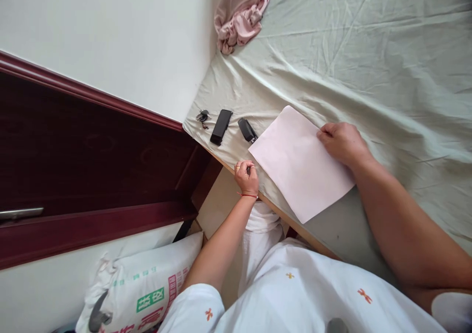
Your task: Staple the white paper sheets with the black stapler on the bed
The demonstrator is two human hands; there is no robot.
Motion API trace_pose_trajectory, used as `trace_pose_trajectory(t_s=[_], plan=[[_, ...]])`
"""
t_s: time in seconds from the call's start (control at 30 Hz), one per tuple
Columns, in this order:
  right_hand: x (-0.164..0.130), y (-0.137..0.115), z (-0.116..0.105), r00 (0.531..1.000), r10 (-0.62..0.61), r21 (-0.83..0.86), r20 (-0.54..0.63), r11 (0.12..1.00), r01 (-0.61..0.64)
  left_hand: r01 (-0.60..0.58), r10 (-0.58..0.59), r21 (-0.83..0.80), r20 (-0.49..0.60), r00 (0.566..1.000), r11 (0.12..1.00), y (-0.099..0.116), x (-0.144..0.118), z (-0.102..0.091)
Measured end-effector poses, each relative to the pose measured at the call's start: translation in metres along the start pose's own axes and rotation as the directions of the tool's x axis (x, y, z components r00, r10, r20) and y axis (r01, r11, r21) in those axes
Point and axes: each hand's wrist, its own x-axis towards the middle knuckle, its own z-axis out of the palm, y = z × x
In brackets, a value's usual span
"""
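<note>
While the head camera looks down over a bed (368,52) covered in a pale green sheet, a white sheet of paper (300,163) lies flat near the bed's near edge, one corner reaching just past that edge; the right hand (342,141) rests on the paper's far right edge, fingers curled together and pressing down on it, the forearm stretched back across the sheet toward the person; the left hand (246,174) sits at the bed's near edge, just beside the paper's left corner, loosely closed with the fingers bent in; something thin and dark seems to show between its fingertips, but whether it pinches anything I cannot tell; a ring shows on one finger and a red string circles the wrist.

Toward the bed's near left corner, three small things lie in a row, apart from the paper: a bunch of keys (202,116) closest to the corner, a black phone (221,126) beside it, and a small black case (247,130) nearest the paper; a crumpled pink cloth (239,18) lies at the bed's far left edge, against the white wall (129,38).

Left of the bed stands a dark red wooden door (92,166) with a metal handle (20,213); below it, on the floor, a printed white sack (147,288) leans; the person's white garment with small orange marks fills the bottom of the view.
</note>
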Motion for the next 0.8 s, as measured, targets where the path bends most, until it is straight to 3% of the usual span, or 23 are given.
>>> trace_pose_trajectory(t_s=[0.2, 0.3, 0.4, 0.5, 0.6, 0.7, 0.8], plan=[[-0.003, 0.001, 0.0, 0.997, -0.027, 0.157, 0.072, 0.988, 0.015, 0.028, -0.027, -0.007, 0.005, 1.0, 1.0, 0.001, 0.0, 0.0], [-0.004, 0.002, 0.003, 0.991, -0.001, 0.279, 0.135, 0.959, -0.038, 0.029, -0.029, 0.002, -0.004, 1.0, 1.0, 0.0, -0.001, 0.001], [-0.004, 0.003, 0.005, 0.99, 0.022, 0.299, 0.14, 0.952, -0.064, 0.028, -0.028, 0.016, 0.001, 1.0, 0.999, -0.001, -0.001, 0.001], [-0.003, 0.002, 0.007, 0.996, -0.045, 0.201, 0.071, 0.979, 0.03, 0.017, -0.018, -0.008, -0.03, 0.999, 1.0, -0.002, -0.002, 0.001], [-0.002, 0.0, 0.012, 0.991, -0.131, -0.028, -0.008, 0.991, 0.131, 0.002, -0.004, -0.051, -0.057, 0.998, 0.999, -0.001, -0.003, 0.001], [-0.003, -0.001, 0.019, 0.984, -0.17, -0.228, -0.053, 0.961, 0.154, -0.014, 0.01, -0.084, -0.051, 0.999, 0.996, 0.0, -0.004, 0.0], [-0.005, 0.002, 0.025, 0.977, -0.2, -0.326, -0.077, 0.931, 0.165, -0.051, 0.042, -0.125, -0.076, 0.996, 0.991, 0.001, -0.005, -0.001]])
